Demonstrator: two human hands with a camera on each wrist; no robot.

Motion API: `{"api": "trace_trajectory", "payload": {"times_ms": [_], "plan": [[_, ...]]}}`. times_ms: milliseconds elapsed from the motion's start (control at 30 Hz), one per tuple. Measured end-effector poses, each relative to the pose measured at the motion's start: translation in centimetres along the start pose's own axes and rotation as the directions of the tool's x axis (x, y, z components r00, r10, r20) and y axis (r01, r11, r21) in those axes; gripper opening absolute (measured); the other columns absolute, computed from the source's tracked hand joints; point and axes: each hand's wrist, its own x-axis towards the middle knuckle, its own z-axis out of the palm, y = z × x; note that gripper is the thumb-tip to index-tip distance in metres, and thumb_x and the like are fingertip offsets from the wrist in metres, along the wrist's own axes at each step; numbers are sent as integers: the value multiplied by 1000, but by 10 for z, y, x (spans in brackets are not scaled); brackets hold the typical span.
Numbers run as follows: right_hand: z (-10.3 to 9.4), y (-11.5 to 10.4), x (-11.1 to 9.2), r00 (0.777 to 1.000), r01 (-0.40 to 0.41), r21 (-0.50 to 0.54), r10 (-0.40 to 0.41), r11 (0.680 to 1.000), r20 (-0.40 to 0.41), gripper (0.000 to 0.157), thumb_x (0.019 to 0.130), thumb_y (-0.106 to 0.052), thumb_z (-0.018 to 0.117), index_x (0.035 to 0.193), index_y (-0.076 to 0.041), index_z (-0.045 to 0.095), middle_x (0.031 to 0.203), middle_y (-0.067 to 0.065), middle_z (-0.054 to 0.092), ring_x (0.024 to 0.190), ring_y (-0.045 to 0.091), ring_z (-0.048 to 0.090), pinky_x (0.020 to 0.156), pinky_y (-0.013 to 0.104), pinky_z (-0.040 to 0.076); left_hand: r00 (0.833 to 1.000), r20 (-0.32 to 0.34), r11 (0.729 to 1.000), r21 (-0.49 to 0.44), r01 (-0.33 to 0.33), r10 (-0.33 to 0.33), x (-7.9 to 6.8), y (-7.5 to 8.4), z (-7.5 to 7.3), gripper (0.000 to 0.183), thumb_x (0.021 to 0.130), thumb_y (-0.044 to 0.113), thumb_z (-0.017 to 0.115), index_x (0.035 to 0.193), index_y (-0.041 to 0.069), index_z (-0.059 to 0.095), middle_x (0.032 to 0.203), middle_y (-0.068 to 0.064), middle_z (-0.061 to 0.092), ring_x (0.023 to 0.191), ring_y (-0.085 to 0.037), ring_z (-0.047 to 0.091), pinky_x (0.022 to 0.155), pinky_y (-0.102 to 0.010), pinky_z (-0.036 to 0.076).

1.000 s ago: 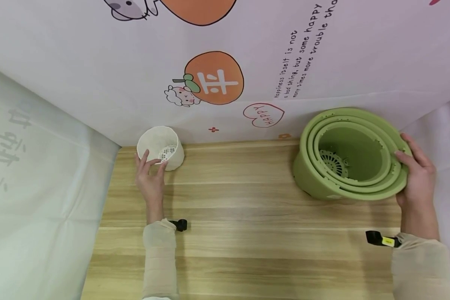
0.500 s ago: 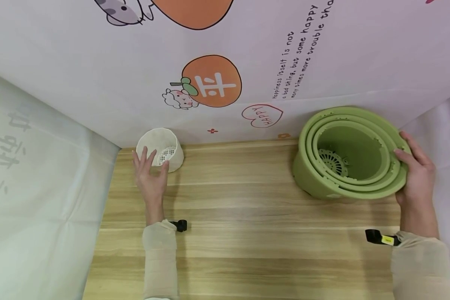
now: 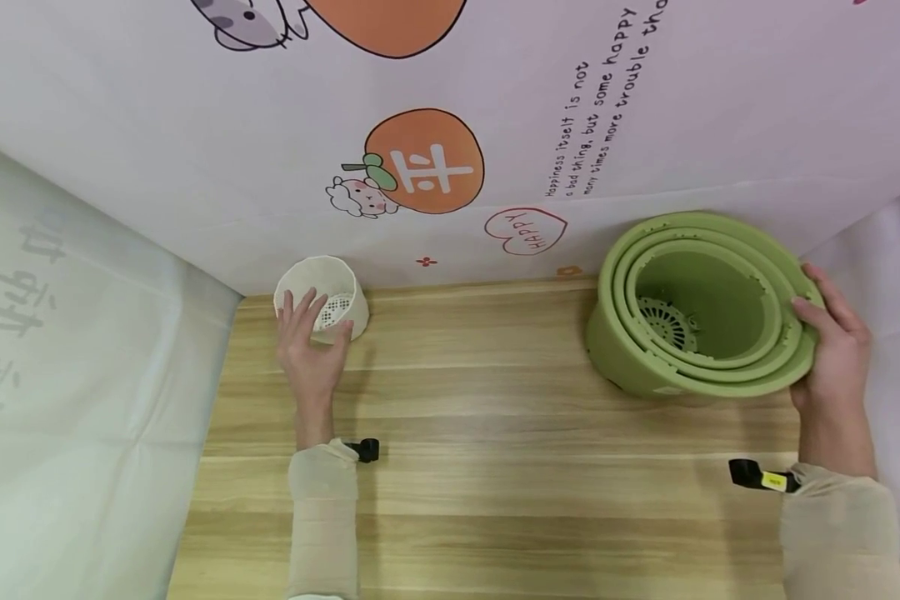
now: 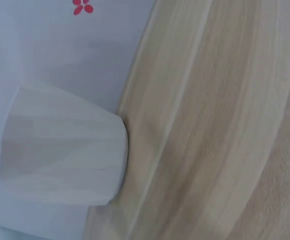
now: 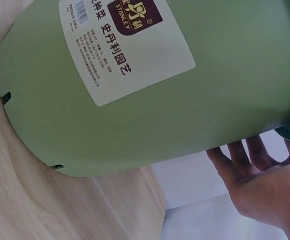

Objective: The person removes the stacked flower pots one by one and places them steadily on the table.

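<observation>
A small white flowerpot [image 3: 318, 287] with a perforated bottom stands upright at the back left of the table. My left hand [image 3: 311, 350] is at its near side, fingers spread loosely in front of the rim; whether they touch it I cannot tell. The left wrist view has the white pot's faceted side [image 4: 65, 150] and just a bit of finger at the left edge. At the right is a stack of nested green flowerpots [image 3: 630, 367]. My right hand [image 3: 836, 358] grips its rim, thumb on top and fingers underneath. A printed label [image 5: 135, 45] is on the green outer wall.
A wood-grain table [image 3: 487, 475] spreads between the two pots. Behind it rises a printed backdrop [image 3: 270, 150] with orange fruit drawings and lettering, close to both. White sheeting [image 3: 60, 417] hangs along the left side, and more borders the right.
My left hand loosened from the white pot's near rim, its fingers spreading, then shifted slightly right. The white pot, the green stack and my right hand stay nearly still.
</observation>
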Motion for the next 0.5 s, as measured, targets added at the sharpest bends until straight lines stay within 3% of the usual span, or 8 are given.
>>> {"api": "trace_trajectory", "payload": {"times_ms": [167, 300, 500], "plan": [[3, 0, 2, 1000, -2, 20, 2, 1000, -13, 46, 95, 17, 45, 137, 4, 55, 148, 7, 48, 123, 24, 59, 90, 30, 53, 999, 16, 999, -28, -44, 45, 5, 10, 4, 50, 77, 30, 82, 118, 3, 72, 128, -12, 66, 134, -42, 46, 116, -58, 29], [3, -1, 1, 1000, -7, 24, 7, 1000, -11, 45, 95, 16, 45, 137, 4, 55, 147, 7, 49, 121, 24, 61, 89, 30, 53, 996, 51, 995, -62, -75, 78, 8, 21, 8, 53, 82, 40, 78, 120, 4, 71, 129, -12, 65, 131, -43, 49, 115, -53, 34], [2, -2, -1, 1000, 2, -1, -2, 1000, 3, 43, 97, 13, 45, 138, 4, 55, 148, 8, 48, 113, 25, 66, 86, 30, 55, 980, 141, 982, -145, -119, 140, 10, 44, 17, 51, 77, 27, 82, 121, 3, 70, 130, -14, 64, 127, -41, 53, 113, -45, 39]]}}
